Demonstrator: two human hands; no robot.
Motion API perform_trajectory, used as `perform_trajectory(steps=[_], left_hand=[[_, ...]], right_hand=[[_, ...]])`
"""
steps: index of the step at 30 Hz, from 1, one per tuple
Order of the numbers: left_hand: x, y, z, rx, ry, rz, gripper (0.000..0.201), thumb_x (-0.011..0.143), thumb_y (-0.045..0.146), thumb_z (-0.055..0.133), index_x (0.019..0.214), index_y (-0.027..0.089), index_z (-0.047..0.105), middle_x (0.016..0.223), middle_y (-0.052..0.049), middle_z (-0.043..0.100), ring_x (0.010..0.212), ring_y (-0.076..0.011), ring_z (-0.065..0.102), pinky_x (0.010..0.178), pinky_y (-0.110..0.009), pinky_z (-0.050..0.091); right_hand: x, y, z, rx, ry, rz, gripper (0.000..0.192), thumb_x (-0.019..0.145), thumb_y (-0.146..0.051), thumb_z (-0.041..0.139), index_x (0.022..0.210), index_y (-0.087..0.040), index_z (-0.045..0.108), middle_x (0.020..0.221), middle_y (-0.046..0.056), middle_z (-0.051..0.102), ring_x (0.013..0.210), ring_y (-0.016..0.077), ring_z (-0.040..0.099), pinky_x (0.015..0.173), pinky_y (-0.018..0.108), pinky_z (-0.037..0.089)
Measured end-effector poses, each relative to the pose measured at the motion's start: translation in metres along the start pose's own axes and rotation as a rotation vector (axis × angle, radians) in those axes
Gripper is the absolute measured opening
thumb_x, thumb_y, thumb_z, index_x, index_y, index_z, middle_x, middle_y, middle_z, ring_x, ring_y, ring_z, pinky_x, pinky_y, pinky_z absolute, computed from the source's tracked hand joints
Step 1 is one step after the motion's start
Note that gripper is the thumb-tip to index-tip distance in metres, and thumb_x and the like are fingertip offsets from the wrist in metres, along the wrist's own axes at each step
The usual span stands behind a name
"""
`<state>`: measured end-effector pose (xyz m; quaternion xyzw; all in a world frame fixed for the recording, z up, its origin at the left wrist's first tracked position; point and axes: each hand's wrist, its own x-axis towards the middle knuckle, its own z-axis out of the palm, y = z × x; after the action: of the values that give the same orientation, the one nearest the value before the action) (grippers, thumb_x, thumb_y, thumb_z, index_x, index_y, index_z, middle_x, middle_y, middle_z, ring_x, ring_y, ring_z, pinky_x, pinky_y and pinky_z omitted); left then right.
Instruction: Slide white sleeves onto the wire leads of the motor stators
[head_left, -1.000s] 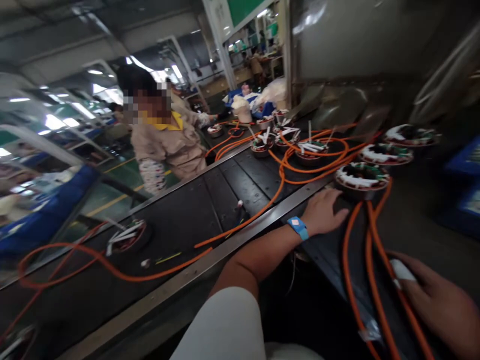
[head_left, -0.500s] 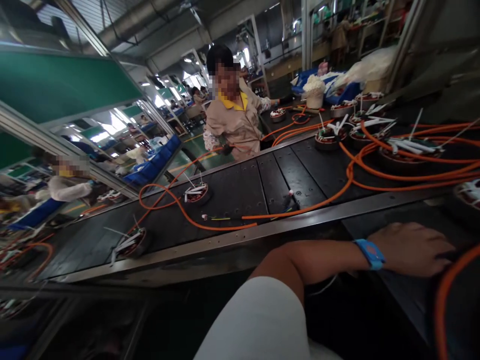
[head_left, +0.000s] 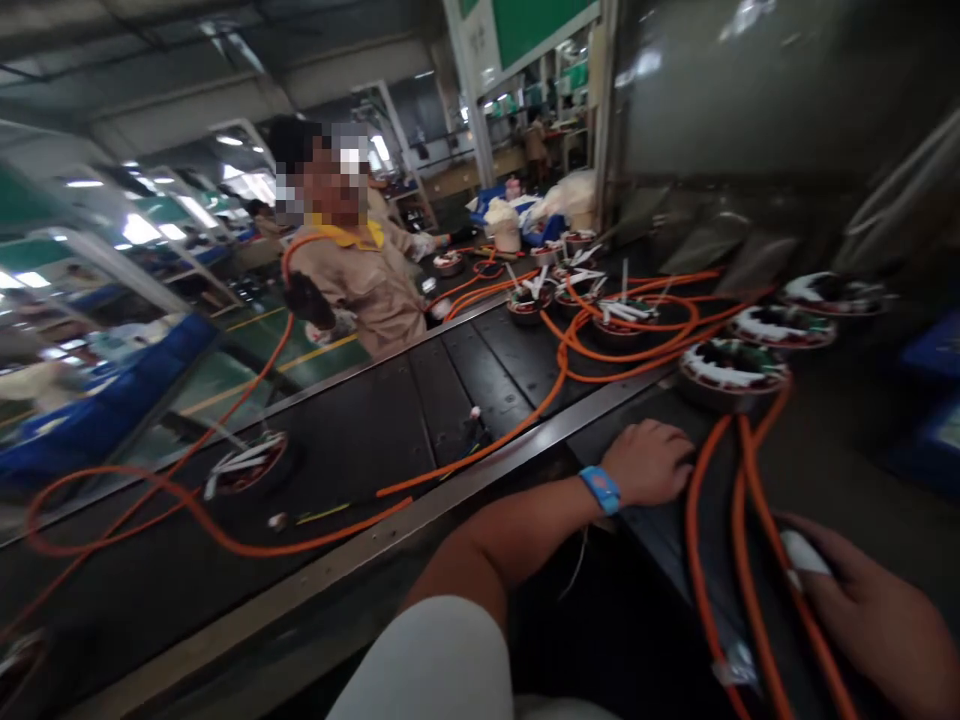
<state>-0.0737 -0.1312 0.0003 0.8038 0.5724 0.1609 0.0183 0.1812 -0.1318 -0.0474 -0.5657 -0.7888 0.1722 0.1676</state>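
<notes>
My left hand point(head_left: 649, 462), with a blue wristband point(head_left: 600, 489), rests palm down on the dark work surface point(head_left: 660, 530), fingers loosely curled, holding nothing. Two orange cables point(head_left: 739, 540) run just right of it, up to a wound stator point(head_left: 731, 366) ahead of the hand. My right hand point(head_left: 877, 620) lies at the lower right, and a finger wrapped in white tape point(head_left: 802, 553) touches the cables. Its grip is hidden.
Two more stators point(head_left: 780, 325) sit behind the nearest one. A black conveyor belt point(head_left: 450, 390) carries another stator point(head_left: 247, 465), loose orange cable point(head_left: 315, 540) and several stators with cable coils point(head_left: 619, 315). A co-worker point(head_left: 360, 285) stands across the belt, lifting an orange cable.
The view swung left and came back right. The co-worker has raised an orange cable. My left hand stayed on the surface, its fingers more curled than a second ago.
</notes>
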Motion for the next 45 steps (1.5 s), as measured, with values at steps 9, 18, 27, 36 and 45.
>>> perform_trajectory(steps=[9,18,27,36,45], left_hand=[[0.003,-0.001,-0.008,-0.111,-0.012,-0.028,0.029,0.084,0.027,0.051,0.111,0.021,0.057,0.118,-0.005,0.055,0.111,-0.0208,0.046,0.096,-0.037,0.041],[0.006,-0.004,-0.007,-0.156,0.019,-0.025,0.027,0.082,0.023,0.053,0.109,0.021,0.057,0.115,-0.005,0.056,0.109,-0.0204,0.048,0.095,-0.037,0.041],[0.008,-0.005,-0.005,-0.16,0.042,-0.009,0.025,0.083,0.022,0.051,0.108,0.02,0.058,0.112,-0.005,0.057,0.107,-0.0199,0.049,0.096,-0.037,0.041],[0.007,-0.005,-0.005,-0.172,0.057,-0.01,0.026,0.082,0.021,0.052,0.108,0.022,0.059,0.112,-0.005,0.058,0.108,-0.0204,0.05,0.096,-0.038,0.041],[0.008,-0.011,-0.005,-0.226,0.068,-0.012,0.023,0.083,0.023,0.052,0.104,0.022,0.06,0.111,-0.004,0.059,0.106,-0.0199,0.051,0.094,-0.037,0.042]], right_hand=[[-0.002,-0.034,-0.014,0.02,-0.035,-0.02,0.045,0.077,-0.027,0.038,0.117,-0.028,0.059,0.096,0.001,0.07,0.08,0.0222,0.067,0.066,0.031,0.051],[0.0,-0.044,-0.019,0.046,-0.06,-0.02,0.046,0.078,-0.018,0.037,0.119,-0.027,0.056,0.106,0.001,0.067,0.09,0.0224,0.065,0.077,0.033,0.049],[0.001,-0.048,-0.021,0.054,-0.042,-0.027,0.048,0.076,-0.013,0.04,0.119,-0.025,0.057,0.108,0.003,0.067,0.093,0.0208,0.064,0.08,0.03,0.048],[0.001,-0.049,-0.024,0.081,-0.06,-0.038,0.048,0.076,-0.013,0.039,0.119,-0.025,0.057,0.11,0.003,0.066,0.097,0.0206,0.063,0.083,0.031,0.047],[0.001,-0.048,-0.02,0.071,-0.051,-0.03,0.05,0.073,-0.011,0.04,0.119,-0.025,0.057,0.111,0.002,0.065,0.099,0.0202,0.062,0.085,0.031,0.046]])
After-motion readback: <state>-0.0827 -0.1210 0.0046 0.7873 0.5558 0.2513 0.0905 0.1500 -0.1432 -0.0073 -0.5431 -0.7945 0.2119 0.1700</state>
